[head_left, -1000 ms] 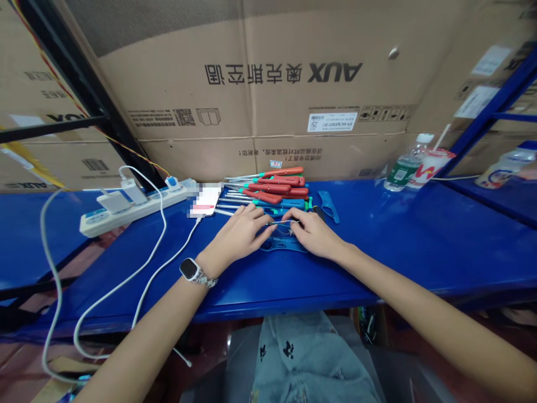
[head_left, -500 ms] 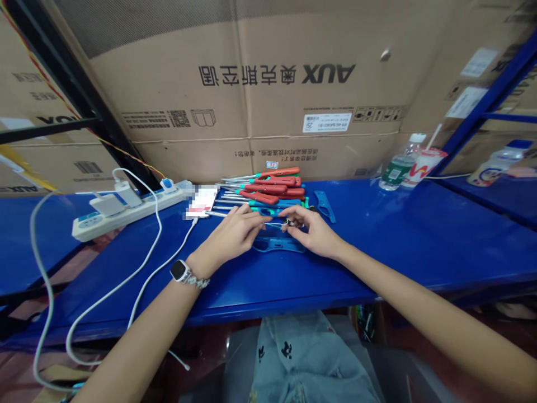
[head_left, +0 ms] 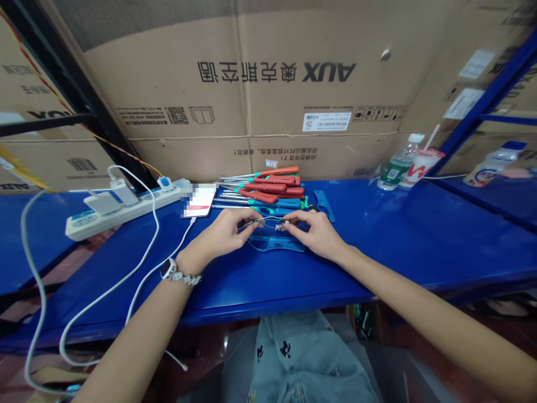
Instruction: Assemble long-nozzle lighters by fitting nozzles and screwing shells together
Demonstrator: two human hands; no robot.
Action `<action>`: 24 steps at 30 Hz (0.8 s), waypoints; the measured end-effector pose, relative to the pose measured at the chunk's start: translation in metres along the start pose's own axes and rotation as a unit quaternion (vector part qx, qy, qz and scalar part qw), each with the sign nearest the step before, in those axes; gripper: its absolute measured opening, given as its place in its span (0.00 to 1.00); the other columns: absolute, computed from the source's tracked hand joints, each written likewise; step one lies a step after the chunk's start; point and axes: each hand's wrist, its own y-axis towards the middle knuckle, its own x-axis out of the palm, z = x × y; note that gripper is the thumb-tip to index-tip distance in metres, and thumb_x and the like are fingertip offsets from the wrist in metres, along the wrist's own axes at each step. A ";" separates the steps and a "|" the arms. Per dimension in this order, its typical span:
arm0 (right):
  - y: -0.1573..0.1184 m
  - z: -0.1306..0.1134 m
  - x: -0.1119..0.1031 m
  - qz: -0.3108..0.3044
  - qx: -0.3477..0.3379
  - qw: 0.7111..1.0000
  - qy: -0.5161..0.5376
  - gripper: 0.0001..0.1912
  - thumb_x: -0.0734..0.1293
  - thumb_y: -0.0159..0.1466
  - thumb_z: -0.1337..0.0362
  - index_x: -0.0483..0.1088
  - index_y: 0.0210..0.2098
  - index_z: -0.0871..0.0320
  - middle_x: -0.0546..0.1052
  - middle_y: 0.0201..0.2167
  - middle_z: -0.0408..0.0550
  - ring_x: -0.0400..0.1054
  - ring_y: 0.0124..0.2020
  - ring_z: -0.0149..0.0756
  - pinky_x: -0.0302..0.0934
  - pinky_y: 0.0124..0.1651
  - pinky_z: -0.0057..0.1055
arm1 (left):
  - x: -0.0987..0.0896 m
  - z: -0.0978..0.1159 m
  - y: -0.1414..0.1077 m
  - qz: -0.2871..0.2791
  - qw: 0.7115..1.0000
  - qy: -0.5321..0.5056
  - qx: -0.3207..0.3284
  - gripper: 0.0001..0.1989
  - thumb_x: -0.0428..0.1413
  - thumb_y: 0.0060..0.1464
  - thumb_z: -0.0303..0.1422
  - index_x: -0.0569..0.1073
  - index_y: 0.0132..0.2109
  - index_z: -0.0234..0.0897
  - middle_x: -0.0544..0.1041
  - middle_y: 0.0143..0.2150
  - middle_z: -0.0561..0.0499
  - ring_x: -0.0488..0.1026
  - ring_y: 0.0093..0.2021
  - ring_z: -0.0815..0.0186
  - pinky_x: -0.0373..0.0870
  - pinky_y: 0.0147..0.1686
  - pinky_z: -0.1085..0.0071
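At the left of the frame I see a white power strip (head_left: 79, 226), with a charging cable (head_left: 174, 249) curving down beside the left forearm; swinging that elbow wide could snag it, so I'd work from the fingers alone. Just left of centre, the left hand (head_left: 229, 229) has thumb and forefinger pinched on some thin wires (head_left: 273, 218). These bridge the middle of the frame from one hand to the other, in front of a heap of red-handled tools (head_left: 268, 187), and seem to call for a light grip: a hard tug could strain so fine a strand. Below them, at centre, a blue shell (head_left: 277, 243) lies on the blue table (head_left: 398, 246), handy for resting the fingertips if they tremble. Right of centre, the right hand (head_left: 316, 232) pinches the other end of the wires, thumb meeting forefinger; a small pale piece shows by its tips, too blurred to name. Spreading the strands apart there, with a little slack between the hands, should make each easier to follow. Farther off, at the right, a water bottle (head_left: 394, 174) stands well apart from this fine work.
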 end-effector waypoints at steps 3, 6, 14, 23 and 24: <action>0.001 0.000 0.000 0.001 -0.032 0.998 -0.056 0.06 0.68 0.68 0.64 0.79 0.40 0.55 0.84 0.38 0.47 0.76 0.37 0.39 0.61 0.52 0.43 | 0.000 -0.003 0.001 0.024 1.000 -0.014 -0.005 0.10 0.54 0.65 0.36 0.78 0.46 0.38 0.81 0.36 0.49 0.75 0.33 0.66 0.70 0.33 0.68; 0.001 0.003 0.000 -0.004 -0.051 0.995 -0.089 0.06 0.68 0.68 0.63 0.79 0.40 0.53 0.83 0.39 0.47 0.75 0.39 0.40 0.59 0.52 0.44 | -0.001 -0.006 0.001 0.035 0.998 -0.039 -0.016 0.10 0.56 0.64 0.38 0.78 0.45 0.38 0.81 0.36 0.49 0.76 0.34 0.66 0.71 0.34 0.68; 0.009 0.011 -0.003 -0.051 -0.064 0.988 -0.129 0.16 0.73 0.64 0.58 0.75 0.50 0.53 0.76 0.55 0.53 0.67 0.57 0.49 0.56 0.57 0.48 | -0.006 -0.004 0.003 0.053 0.995 -0.072 -0.050 0.13 0.55 0.65 0.41 0.79 0.41 0.38 0.83 0.37 0.48 0.77 0.34 0.64 0.73 0.34 0.67; 0.022 0.016 -0.012 -0.078 -0.088 0.980 -0.163 0.04 0.72 0.66 0.62 0.76 0.41 0.53 0.82 0.42 0.45 0.72 0.47 0.42 0.51 0.53 0.43 | -0.015 0.004 0.005 0.038 0.975 -0.190 -0.110 0.15 0.59 0.61 0.44 0.78 0.39 0.34 0.84 0.36 0.45 0.75 0.31 0.66 0.72 0.31 0.70; 0.021 0.016 -0.014 -0.075 -0.096 0.978 -0.171 0.04 0.71 0.67 0.62 0.76 0.41 0.53 0.82 0.42 0.45 0.72 0.47 0.42 0.51 0.53 0.42 | -0.016 0.003 0.004 0.022 0.973 -0.194 -0.120 0.15 0.58 0.61 0.44 0.78 0.39 0.35 0.83 0.35 0.45 0.73 0.29 0.67 0.71 0.30 0.70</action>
